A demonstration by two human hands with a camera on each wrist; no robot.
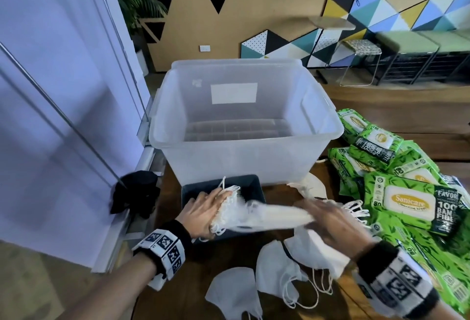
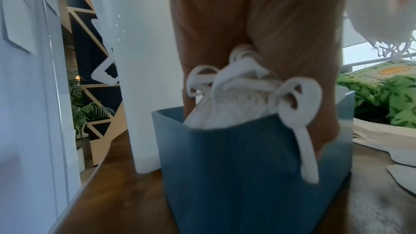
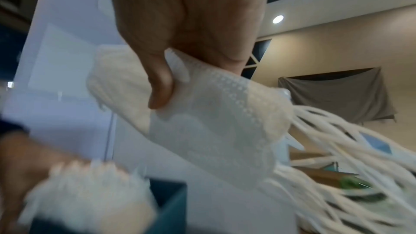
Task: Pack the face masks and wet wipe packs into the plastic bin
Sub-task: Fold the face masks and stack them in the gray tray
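Both hands (image 1: 264, 215) gripping stacked masks (image 1: 264, 214)

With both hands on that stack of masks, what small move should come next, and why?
Probably lower the mask stack into the blue box: the left hand already holds its end inside the box, while the right hand grips the other end above the rim.

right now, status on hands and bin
Both hands, left hand and right hand, grip a mask stack over the blue box. Plastic bin empty, unobstructed.
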